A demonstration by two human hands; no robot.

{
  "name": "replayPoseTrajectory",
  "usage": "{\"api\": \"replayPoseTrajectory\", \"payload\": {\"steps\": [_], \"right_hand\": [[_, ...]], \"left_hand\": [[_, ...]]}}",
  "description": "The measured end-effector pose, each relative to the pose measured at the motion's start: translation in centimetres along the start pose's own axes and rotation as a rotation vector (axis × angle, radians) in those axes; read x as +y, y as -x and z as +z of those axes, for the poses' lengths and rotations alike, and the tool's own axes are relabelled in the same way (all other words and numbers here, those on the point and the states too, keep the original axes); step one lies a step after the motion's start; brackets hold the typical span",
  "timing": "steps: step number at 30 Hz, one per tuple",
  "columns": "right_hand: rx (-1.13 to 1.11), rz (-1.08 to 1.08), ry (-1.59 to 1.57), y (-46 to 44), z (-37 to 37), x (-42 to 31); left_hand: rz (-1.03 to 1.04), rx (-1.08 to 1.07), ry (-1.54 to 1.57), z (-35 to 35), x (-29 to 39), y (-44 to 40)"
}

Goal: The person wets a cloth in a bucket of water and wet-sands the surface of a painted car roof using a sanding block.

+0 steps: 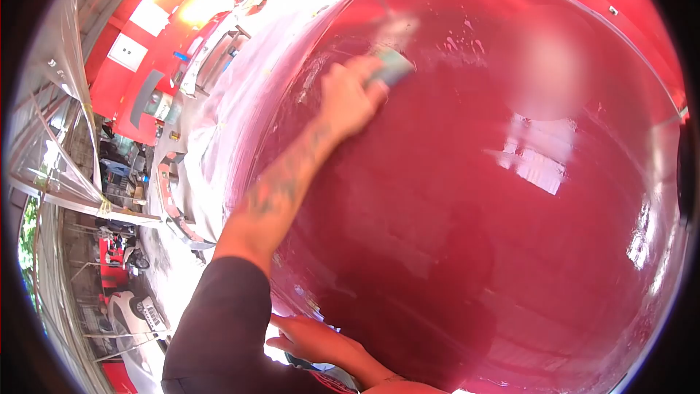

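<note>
My left hand point(351, 95) reaches out over a large glossy dark-red car body panel point(408, 204). Its fingers are closed on a small grey-green block-shaped pad point(396, 67), blurred by motion, which rests against the panel. Wet streaks and droplets show on the red paint around the pad. Low in the view, my right hand point(310, 339) is by the panel's near left edge, its visible fingers apart and pointing left. I see nothing held in it; its underside is hidden. Whether it touches the panel, I cannot tell.
Bright plastic sheeting point(255, 87) lies along the panel's left side. Loose car parts, including a bumper-like piece point(173, 197), stand farther left. A white car point(135, 328) is at lower left, and red walls point(120, 22) rise behind.
</note>
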State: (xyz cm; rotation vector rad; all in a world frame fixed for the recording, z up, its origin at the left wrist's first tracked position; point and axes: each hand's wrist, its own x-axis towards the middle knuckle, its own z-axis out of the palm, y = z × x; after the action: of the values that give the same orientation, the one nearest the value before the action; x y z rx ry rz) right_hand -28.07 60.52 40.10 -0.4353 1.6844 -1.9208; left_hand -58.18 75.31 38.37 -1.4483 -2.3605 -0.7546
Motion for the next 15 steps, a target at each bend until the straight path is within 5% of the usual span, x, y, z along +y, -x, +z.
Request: {"api": "replayPoseTrajectory", "payload": {"steps": [1,3,6,10,11,13,15], "right_hand": [[-0.001,-0.001,-0.001,-0.1,0.1,0.0],[0.026,0.015,0.026,0.0,0.4,0.2],[-0.078,0.087,0.015,0.5,-0.6,-1.2],[0.002,0.040,0.021,1.1,-0.6,-1.2],[0.008,0.038,0.023,1.1,-0.6,-1.1],[-0.003,-0.007,0.026,0.8,-0.4,-0.6],[0.037,-0.051,-0.003,0.4,0.7,0.5]], "left_hand": [[0.237,-0.050,0.093,-0.5,2.8,2.3],[0.242,-0.252,0.147,-2.3,6.5,4.4],[0.261,-0.114,0.117,0.0,1.2,-0.3],[-0.344,-0.086,-0.087,1.1,-3.1,-5.8],[-0.338,-0.085,-0.085,1.1,-2.5,-5.7],[-0.238,-0.053,-0.028,1.5,-1.2,-4.0],[0.123,-0.069,0.127,0.5,2.9,0.6]]}}
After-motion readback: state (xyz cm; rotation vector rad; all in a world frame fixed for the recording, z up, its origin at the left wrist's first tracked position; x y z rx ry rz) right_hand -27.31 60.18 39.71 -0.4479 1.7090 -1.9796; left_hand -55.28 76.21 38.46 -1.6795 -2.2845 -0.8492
